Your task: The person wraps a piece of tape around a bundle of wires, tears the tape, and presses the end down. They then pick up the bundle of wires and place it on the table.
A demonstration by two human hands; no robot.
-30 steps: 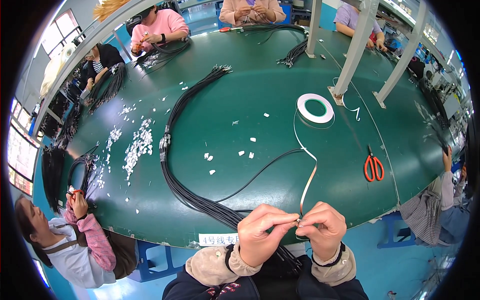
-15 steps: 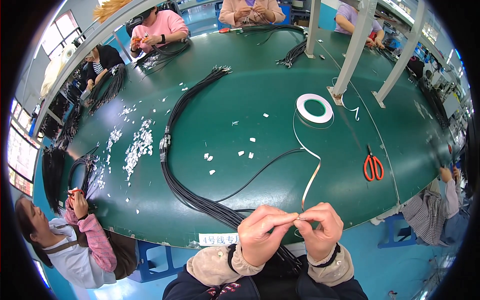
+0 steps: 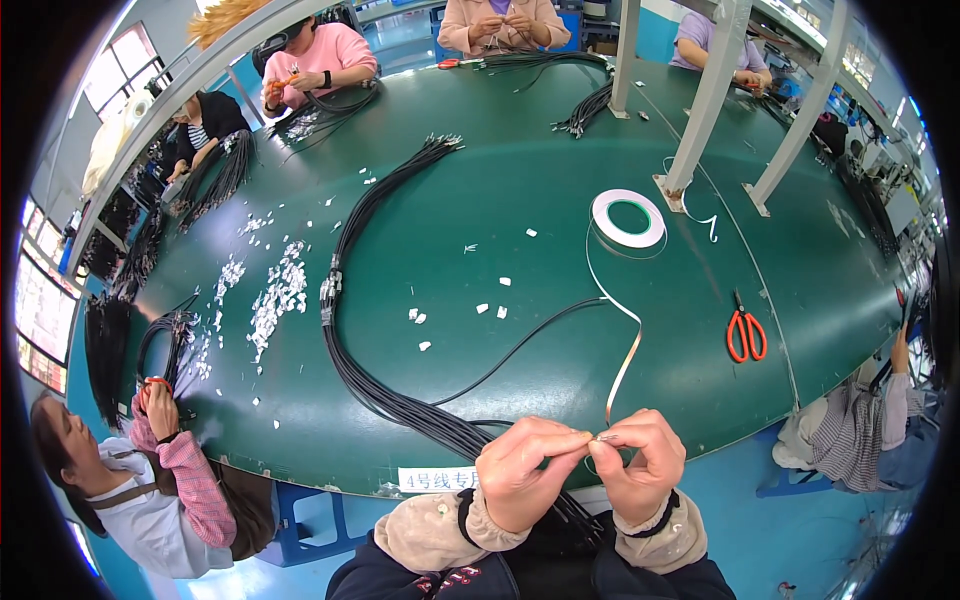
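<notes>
Both hands' grip (image 3: 598, 437), thin pale tape strip (image 3: 622, 372)

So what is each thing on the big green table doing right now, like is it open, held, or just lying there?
Left hand: pinched shut on the thin tape strip.
Right hand: pinched shut on the same strip end.
Thin tape strip: unrolled, running from roll to hands.
White tape roll: lying flat, partly unwound.
Red-handled scissors: closed, lying untouched.
Long black cable bundle: stretched across the table, near end under the hands.
Small white scraps: scattered loose.
</notes>
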